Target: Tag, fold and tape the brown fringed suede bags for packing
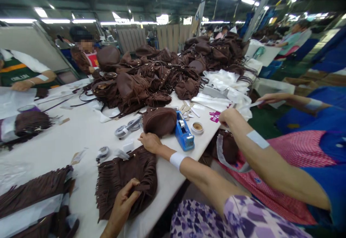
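Observation:
A dark brown fringed bag (116,173) lies flat on the white table in front of me. My left hand (123,200) is closed at its lower right side, thumb and fingers pinching a brown strap (142,187). My right hand (151,143) is at the bag's upper edge, fingers bent together and pointing left; what they grip, if anything, is too small to make out. Just behind that hand sits another brown bag (159,121) with a rounded base. A blue tape dispenser (185,133) stands beside it.
Brown bags (146,76) are heaped across the table (89,137). Wrapped fringed bags (32,202) lie at left. A tape roll (103,153) and a round tin (197,127) are near. At right, a co-worker's arms (259,144) reach over the edge; another co-worker (24,72) stands left.

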Action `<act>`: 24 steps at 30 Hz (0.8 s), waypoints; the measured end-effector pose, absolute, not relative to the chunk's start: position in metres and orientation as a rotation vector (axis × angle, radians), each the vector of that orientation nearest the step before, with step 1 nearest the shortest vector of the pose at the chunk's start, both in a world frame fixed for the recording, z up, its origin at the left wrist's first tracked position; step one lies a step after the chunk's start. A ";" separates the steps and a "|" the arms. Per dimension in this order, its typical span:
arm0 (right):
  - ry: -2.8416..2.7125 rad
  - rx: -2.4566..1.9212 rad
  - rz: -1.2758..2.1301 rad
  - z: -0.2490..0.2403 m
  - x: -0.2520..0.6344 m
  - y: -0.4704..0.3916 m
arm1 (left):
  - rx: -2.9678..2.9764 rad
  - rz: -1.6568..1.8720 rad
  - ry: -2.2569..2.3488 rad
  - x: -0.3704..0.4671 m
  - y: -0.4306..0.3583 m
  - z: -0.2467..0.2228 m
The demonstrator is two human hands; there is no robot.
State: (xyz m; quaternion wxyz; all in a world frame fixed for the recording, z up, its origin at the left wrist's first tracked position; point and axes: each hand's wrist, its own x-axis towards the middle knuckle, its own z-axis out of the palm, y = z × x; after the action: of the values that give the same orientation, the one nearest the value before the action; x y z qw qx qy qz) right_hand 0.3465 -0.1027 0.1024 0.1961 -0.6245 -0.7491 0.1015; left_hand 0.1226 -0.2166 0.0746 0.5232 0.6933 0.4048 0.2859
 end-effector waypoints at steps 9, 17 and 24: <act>-1.924 -1.637 0.448 0.080 0.344 -0.280 | 1.654 0.643 0.941 0.123 -0.217 0.077; -1.881 -1.685 0.412 0.066 0.331 -0.268 | 1.826 0.776 1.065 0.131 -0.224 0.076; -2.063 -1.632 0.295 0.063 0.328 -0.274 | 2.300 0.588 1.082 0.145 -0.220 0.046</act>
State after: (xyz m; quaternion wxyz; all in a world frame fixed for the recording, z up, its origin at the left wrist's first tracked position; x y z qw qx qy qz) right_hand 0.3278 -0.2738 0.0625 0.2447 -0.5976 -0.7558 0.1082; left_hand 0.1453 -0.2198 0.0460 0.2634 0.8505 0.4001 0.2173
